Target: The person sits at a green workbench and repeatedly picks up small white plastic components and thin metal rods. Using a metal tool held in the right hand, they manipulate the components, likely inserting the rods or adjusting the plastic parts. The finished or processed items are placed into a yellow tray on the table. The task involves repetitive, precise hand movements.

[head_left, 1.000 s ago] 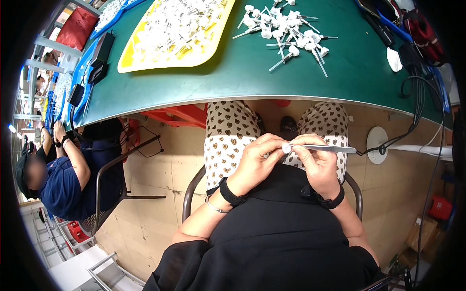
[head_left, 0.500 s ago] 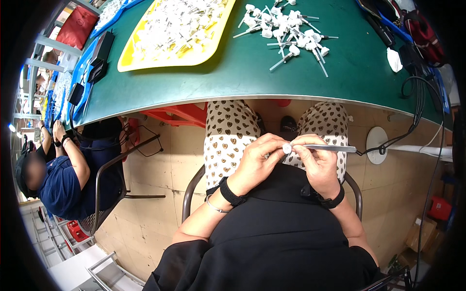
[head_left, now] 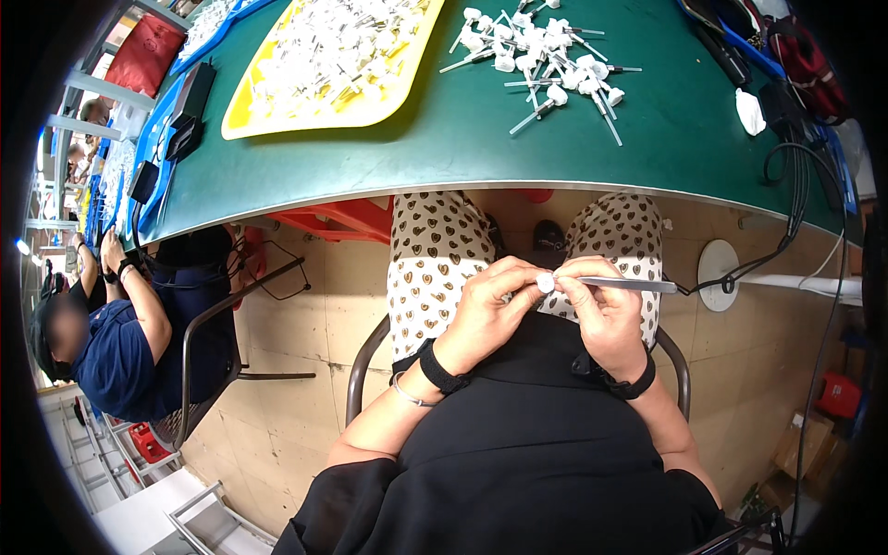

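Over my lap, my left hand (head_left: 502, 301) pinches a small white plastic part (head_left: 545, 282) between thumb and fingertips. My right hand (head_left: 606, 310) is closed around slim grey metal tweezers (head_left: 634, 284), their blunt back end pointing right. The front end of the tweezers is hidden by my fingers, close to the white part. Both hands meet at the part, below the table's front edge. On the table lies a loose pile of white plastic parts with thin clear tubes (head_left: 555, 60). A yellow tray (head_left: 370, 113) at the upper left is heaped with similar parts.
The green table (head_left: 444, 157) spans the far side. Black cables (head_left: 797, 185) hang over its right edge near a crumpled white scrap (head_left: 750, 113). A black box-shaped object (head_left: 190, 111) stands at the left. A co-worker in dark blue (head_left: 125, 342) sits to my left.
The white part has turned or shifted slightly at my fingertips. My hands hold nearly the same position, and the view has moved a little.
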Demonstrator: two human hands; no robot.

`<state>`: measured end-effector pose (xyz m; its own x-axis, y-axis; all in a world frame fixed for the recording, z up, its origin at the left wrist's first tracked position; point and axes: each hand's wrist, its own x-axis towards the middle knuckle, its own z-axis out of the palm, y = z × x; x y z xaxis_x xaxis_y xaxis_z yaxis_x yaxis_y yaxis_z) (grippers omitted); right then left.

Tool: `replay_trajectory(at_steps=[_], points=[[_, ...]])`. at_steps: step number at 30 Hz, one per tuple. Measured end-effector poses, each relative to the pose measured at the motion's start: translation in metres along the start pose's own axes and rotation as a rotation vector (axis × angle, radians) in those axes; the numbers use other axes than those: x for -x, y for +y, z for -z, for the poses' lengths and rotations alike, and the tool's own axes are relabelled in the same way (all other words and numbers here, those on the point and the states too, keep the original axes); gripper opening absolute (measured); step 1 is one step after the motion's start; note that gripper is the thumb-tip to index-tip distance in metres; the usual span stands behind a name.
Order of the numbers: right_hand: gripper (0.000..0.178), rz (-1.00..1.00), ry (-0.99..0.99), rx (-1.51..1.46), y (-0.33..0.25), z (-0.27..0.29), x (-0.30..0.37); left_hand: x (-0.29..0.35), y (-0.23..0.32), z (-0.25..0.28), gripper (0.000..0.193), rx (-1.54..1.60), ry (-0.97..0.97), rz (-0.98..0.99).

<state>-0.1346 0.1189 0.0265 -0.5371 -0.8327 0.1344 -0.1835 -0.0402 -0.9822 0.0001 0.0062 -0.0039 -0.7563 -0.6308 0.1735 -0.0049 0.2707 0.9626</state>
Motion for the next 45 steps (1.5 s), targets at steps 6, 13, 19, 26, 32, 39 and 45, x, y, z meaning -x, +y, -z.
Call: replay_trajectory(at_steps=[6, 13, 19, 26, 32, 39, 45], points=[[0.004, 0.152, -0.088, 0.223, -0.016, 0.001, -0.007, 0.001, -0.002, 0.001, 0.015, 0.006, -0.015, -0.007], [0.005, -0.196, 0.056, -0.261, -0.007, 0.001, 0.003, -0.001, -0.004, 0.003, 0.014, 0.057, -0.029, 0.056], [0.012, 0.017, 0.000, 0.005, -0.009, 0.001, 0.000, 0.000, -0.004, 0.001, 0.014, 0.084, -0.010, 0.047], [0.010, 0.086, -0.023, 0.080, -0.012, -0.002, -0.003, -0.001, -0.003, 0.001, 0.014, 0.062, -0.007, 0.016], [0.009, 0.142, -0.025, 0.123, -0.010, -0.002, -0.005, -0.001, -0.002, 0.002, 0.014, 0.048, -0.009, 0.017], [0.007, 0.202, -0.038, 0.172, -0.007, -0.002, -0.006, 0.000, -0.003, 0.001, 0.014, 0.024, -0.014, 0.017], [0.008, 0.075, -0.017, 0.051, -0.003, -0.001, -0.002, 0.000, -0.003, 0.001, 0.013, 0.029, -0.025, 0.044]])
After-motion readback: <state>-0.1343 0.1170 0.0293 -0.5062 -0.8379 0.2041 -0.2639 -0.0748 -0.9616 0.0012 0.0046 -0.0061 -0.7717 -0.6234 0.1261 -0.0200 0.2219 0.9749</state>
